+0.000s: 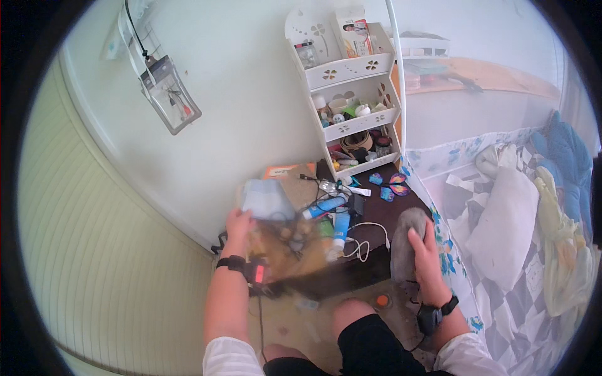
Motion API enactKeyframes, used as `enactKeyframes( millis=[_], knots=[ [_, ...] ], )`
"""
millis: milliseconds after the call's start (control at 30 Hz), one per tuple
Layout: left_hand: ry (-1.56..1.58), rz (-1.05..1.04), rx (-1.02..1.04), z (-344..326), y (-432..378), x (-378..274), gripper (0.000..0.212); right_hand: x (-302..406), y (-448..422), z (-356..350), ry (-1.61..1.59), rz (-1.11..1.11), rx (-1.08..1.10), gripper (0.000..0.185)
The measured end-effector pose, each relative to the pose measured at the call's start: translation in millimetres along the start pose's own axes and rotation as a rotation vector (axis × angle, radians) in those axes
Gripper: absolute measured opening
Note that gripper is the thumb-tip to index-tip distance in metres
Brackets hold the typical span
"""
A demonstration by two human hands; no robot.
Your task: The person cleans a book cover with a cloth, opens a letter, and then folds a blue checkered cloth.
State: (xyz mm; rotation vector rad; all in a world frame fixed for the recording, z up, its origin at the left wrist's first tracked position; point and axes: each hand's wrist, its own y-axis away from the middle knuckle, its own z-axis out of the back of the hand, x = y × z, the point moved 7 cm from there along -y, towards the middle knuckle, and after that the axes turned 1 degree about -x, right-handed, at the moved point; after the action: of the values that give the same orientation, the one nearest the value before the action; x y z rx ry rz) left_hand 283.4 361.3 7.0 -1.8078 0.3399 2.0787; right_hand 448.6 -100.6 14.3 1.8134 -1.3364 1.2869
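Observation:
My left hand [239,224] grips the near left corner of a pale blue-and-white flat item [269,199], perhaps a soft pack or folded cloth. In my right hand [429,258] is a grey fuzzy cloth-like item [407,242], held by its right side at the table's right end. Between the hands lie two blue tubes [325,207], a black power adapter [356,205] and a white cable [362,246]. A brown piece of cardboard or cloth [302,187] lies behind them. The table's near left part is blurred, so its small things cannot be told apart.
A three-tier white shelf rack [350,124] full of small items stands at the back, near a butterfly ornament [397,184]. Right of the table is a netted bed with a white pillow [505,225]. A clear pouch [171,96] hangs on the wall. An orange round object [382,300] is below.

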Motion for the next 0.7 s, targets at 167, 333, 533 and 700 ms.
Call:
enactKeyframes(
  millis=[167, 333, 533, 700],
  knots=[
    [-0.079, -0.271, -0.14, -17.2, 20.6, -57.3, 0.025, 11.0, -50.4, 4.4, 0.755, 0.496, -0.03, 0.057],
    [-0.015, -0.529, -0.268, 24.8, 28.8, -90.4, 0.024, -13.3, -50.7, -3.8, 0.981, 0.537, 0.048, 0.048],
    [-0.359, -1.03, -0.206, 25.5, 169.3, -191.2, 0.019, 41.1, 16.4, -33.9, 0.368, 0.541, 0.207, 0.019],
    [-0.412, -1.059, -0.249, 47.6, 251.4, -176.2, 0.017, -2.7, 84.2, -111.0, -0.034, -0.133, 0.844, 0.051]
  ],
)
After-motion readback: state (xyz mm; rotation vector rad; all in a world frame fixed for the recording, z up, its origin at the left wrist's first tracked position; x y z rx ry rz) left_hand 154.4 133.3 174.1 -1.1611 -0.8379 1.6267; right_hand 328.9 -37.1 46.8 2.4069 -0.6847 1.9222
